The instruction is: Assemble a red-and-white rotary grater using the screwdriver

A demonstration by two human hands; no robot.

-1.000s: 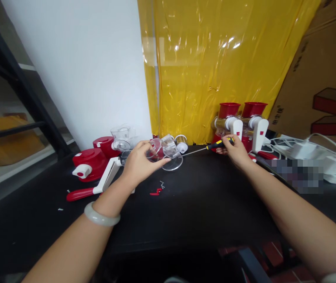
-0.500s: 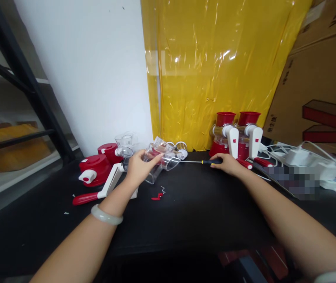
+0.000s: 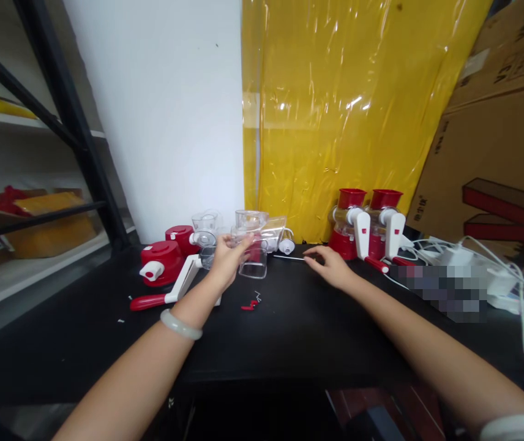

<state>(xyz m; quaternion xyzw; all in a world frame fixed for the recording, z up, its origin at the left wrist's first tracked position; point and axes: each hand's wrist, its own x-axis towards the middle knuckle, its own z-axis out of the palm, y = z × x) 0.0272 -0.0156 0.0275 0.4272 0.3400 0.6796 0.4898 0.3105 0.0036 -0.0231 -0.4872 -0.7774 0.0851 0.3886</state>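
Note:
My left hand (image 3: 226,260) is closed on a clear plastic grater housing (image 3: 253,263), with its open mouth tilted towards me. Something red shows through the clear wall. To the right, my right hand (image 3: 330,266) has its thumb and fingers around the handle end of a screwdriver (image 3: 289,257); the thin metal shaft points left, and the hand hides the handle. Beside the housing lies a grater drum (image 3: 286,243) with a white end. In front of my left hand sit small red plastic pieces (image 3: 249,305) and several screws (image 3: 258,296).
Red grater bases (image 3: 163,260) and a white crank with a red handle (image 3: 149,302) lie at left. Two assembled drum graters (image 3: 348,229) stand at the back right. White cables and chargers (image 3: 459,260) crowd the right side. Cardboard boxes (image 3: 496,135) rise behind them.
The clear housing has turned in my left hand, and its open mouth now faces me. My right hand has moved left along the screwdriver, covering its handle. The view has shifted slightly.

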